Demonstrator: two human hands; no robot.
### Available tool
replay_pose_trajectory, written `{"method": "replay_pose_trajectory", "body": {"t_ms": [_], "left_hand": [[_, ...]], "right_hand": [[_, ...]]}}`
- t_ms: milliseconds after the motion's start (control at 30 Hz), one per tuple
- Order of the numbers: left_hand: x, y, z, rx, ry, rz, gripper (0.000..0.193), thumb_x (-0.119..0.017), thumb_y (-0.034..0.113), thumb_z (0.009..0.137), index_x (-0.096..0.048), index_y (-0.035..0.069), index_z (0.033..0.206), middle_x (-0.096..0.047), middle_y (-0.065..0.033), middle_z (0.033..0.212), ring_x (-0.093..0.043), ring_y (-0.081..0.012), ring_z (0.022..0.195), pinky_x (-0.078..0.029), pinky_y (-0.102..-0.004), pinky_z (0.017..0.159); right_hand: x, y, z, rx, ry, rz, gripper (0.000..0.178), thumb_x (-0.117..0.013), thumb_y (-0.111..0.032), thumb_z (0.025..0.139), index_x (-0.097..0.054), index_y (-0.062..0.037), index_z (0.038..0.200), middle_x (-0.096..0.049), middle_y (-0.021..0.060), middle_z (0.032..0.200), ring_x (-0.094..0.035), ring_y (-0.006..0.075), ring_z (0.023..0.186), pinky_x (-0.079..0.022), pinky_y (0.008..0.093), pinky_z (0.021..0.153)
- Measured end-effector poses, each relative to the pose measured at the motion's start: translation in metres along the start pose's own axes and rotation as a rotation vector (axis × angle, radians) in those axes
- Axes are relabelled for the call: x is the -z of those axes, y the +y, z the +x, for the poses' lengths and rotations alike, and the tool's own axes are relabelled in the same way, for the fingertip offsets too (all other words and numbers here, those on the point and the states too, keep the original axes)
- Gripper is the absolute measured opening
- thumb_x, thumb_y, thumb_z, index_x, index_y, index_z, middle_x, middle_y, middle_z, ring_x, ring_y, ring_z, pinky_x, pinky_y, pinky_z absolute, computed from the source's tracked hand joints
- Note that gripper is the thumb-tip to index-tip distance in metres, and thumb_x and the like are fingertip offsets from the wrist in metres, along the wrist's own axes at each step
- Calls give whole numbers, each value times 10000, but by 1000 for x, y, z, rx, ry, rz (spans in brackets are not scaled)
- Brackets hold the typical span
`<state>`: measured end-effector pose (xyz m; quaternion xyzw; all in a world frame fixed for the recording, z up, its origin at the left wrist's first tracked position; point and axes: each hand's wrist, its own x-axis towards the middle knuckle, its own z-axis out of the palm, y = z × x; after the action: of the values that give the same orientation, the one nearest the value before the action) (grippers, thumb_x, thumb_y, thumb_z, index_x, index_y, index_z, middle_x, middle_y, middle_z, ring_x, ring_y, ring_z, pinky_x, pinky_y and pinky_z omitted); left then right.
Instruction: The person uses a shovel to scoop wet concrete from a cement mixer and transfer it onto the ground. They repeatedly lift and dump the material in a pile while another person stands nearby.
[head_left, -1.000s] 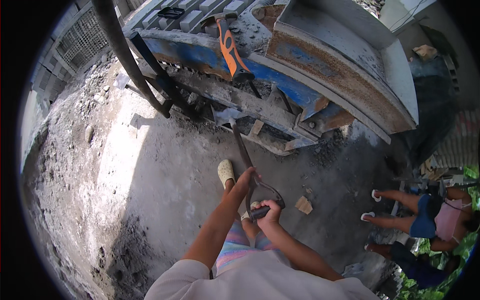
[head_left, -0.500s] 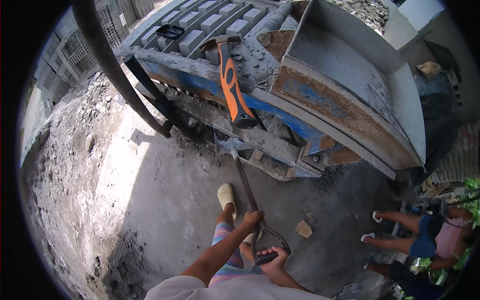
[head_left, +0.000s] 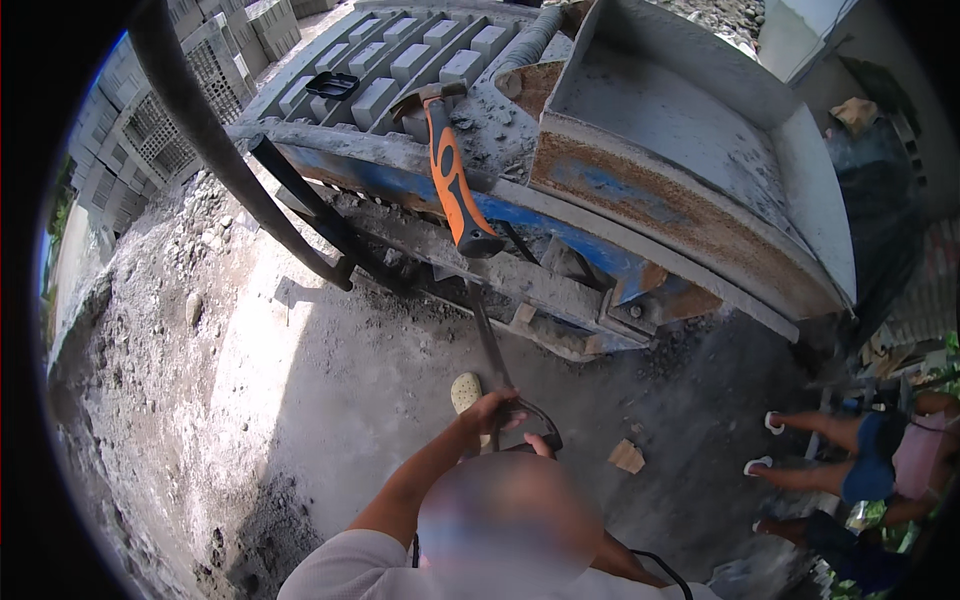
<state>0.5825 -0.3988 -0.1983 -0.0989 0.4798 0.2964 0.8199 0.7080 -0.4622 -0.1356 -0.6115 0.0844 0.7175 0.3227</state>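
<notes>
A long-shafted shovel (head_left: 487, 340) slants from the lower middle up to the underside of a blue, rusty block-making machine (head_left: 590, 236); its blade is mostly hidden there. Around the upper end of the shaft, by the D-shaped handle, my left hand (head_left: 490, 411) is closed. My right hand (head_left: 541, 446) is on the handle's grip, with only some fingers showing above a blurred patch. A claw hammer (head_left: 455, 185) with an orange and black handle rests on the machine's edge above the shaft.
Grey mold bars (head_left: 408, 62) fill the machine's top, with a small black tray (head_left: 332, 85) on them. To the right is a large metal hopper (head_left: 690, 120). A curved dark pipe (head_left: 215, 150) hangs at left. Other people (head_left: 870, 465) are at far right. Cardboard (head_left: 627, 457) lies on the floor.
Both hands and the shovel's handle have moved up toward the machine, and the blade has gone farther beneath it. A blurred patch now covers my lower body and part of my right hand.
</notes>
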Motion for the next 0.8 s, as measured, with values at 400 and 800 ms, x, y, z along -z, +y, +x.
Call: {"method": "replay_pose_trajectory", "body": {"t_ms": [400, 800], "left_hand": [[62, -48, 6, -17, 208, 127, 141, -572, 157, 705, -484, 81, 626, -507, -20, 634, -465, -177, 508, -394, -306, 475], [20, -9, -21, -100, 231, 189, 152, -508, 182, 755, -456, 102, 636, -438, -7, 540, -450, -144, 480, -384, -293, 456]], "right_hand": [[93, -142, -300, 1046, -1981, -622, 398, -621, -123, 716, -456, -3, 1057, -566, 143, 846, -546, 216, 622, -408, 287, 497], [132, -132, -525, 2159, -2270, -1275, 293, -520, -162, 771, -427, -27, 1014, -552, 125, 736, -502, 178, 537, -360, 289, 459]]}}
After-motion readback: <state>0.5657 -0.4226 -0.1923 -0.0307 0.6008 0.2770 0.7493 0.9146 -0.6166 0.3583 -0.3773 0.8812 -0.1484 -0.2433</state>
